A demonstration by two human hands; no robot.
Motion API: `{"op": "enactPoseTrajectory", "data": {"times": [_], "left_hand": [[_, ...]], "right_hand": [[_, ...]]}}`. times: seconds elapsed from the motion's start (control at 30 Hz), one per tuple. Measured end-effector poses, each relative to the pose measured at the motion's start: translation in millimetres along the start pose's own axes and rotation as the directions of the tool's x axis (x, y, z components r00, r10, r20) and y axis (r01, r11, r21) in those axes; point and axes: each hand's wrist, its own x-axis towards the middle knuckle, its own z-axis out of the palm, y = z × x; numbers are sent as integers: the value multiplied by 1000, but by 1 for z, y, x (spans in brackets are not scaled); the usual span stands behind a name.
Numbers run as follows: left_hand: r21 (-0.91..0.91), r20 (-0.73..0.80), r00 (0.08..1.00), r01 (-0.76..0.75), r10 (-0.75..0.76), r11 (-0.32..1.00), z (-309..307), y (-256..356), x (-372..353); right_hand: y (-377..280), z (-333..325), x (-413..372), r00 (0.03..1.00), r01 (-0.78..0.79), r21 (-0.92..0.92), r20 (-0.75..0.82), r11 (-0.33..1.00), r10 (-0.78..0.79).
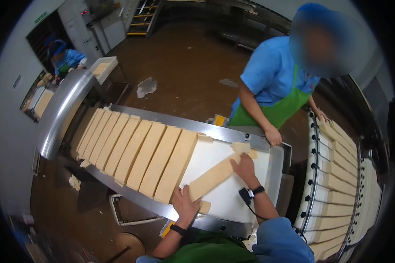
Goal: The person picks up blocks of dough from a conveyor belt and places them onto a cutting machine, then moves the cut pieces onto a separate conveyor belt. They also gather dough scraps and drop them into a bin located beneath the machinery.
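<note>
A long pale beige slab (213, 179), which looks like dough, lies slantwise on the white conveyor belt (245, 197). My left hand (185, 205) grips its near end, and my right hand (245, 170) holds the far end. Just left of it stretches a row of similar slabs (138, 153), packed side by side across the belt. A small loose offcut (204, 207) sits beside my left fingers. More broken pieces (241, 148) lie past my right fingertips. Some of each hand's fingers are hidden behind the slab or the hand itself.
Across the belt stands a co-worker (272, 87), one hand on the metal rail. At right, a second conveyor (333, 188) carries more slabs. A curved metal hood (68, 114) covers the belt's left end. Another person (66, 59) works behind it.
</note>
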Motion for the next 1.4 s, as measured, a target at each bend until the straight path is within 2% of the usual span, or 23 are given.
{"op": "enactPoseTrajectory", "data": {"times": [0.03,0.1,0.13,0.2,0.23,0.27,0.3,0.33,0.37,0.43,0.53,0.63,0.67,0.7,0.8,0.9,0.97,1.07,1.17,1.2,1.3,1.33,1.4], "left_hand": [[20,48,996,-75,74,997,-1,0,5],[50,232,966,-128,113,990,-8,8,19],[64,330,933,-171,141,983,-10,12,26],[108,235,945,-257,226,960,12,-1,31],[114,201,934,-321,295,940,26,-8,30],[122,142,933,-349,332,929,35,-18,29],[120,86,925,-378,369,918,47,-22,29],[121,111,923,-382,370,916,36,-7,24],[127,132,922,-380,364,916,18,9,17],[2,50,932,-359,358,933,25,17,5],[-73,-47,850,-526,524,847,38,46,-14],[-171,-84,716,-696,693,697,52,107,-53],[-221,-75,666,-737,742,639,58,130,-72],[-249,-25,624,-760,781,600,61,157,-95],[-348,156,468,-798,870,492,63,231,-170],[-480,356,205,-797,912,367,62,283,-237],[-610,408,10,-741,913,280,70,304,-278],[-728,513,-156,-600,844,332,88,317,-334],[-733,632,-236,-490,738,471,113,317,-375],[-721,665,-281,-486,692,495,122,317,-383],[-693,680,-255,-530,688,489,154,313,-395],[-683,692,-253,-534,677,498,157,316,-396],[-663,713,-247,-543,657,515,162,325,-394]], "right_hand": [[5,-16,-12,992,-120,-8,46,993,120],[7,-66,-40,920,-372,-37,123,928,373],[17,-56,-59,954,-301,-114,-38,947,298],[19,-32,-82,929,-355,-25,-122,935,350],[20,-19,-91,918,-381,-66,-145,922,369],[9,-26,-93,885,-463,-10,-52,886,462],[-1,-37,-95,855,-515,67,-36,854,518],[-6,-44,-99,834,-541,148,-27,828,551],[-1,-25,-115,843,-455,131,-255,881,473],[-18,-68,-132,794,-554,187,-176,811,582],[-12,-122,-172,700,-547,361,-296,755,649],[9,-194,-229,533,-589,452,-405,670,742],[21,-216,-252,468,-624,358,-541,695,699],[33,-240,-275,400,-669,260,-664,697,632],[77,-305,-356,147,-653,398,-768,644,624],[119,-363,-440,-51,-736,399,-838,547,543],[147,-392,-494,-145,-698,496,-805,517,576],[179,-417,-558,-134,-762,493,-755,420,642],[221,-418,-601,-1,-900,348,-605,262,797],[227,-424,-605,109,-896,308,-547,320,830],[264,-451,-614,259,-964,-113,-211,239,942],[281,-453,-622,248,-965,-137,-218,222,944],[311,-464,-646,329,-942,-67,-359,328,873]]}}
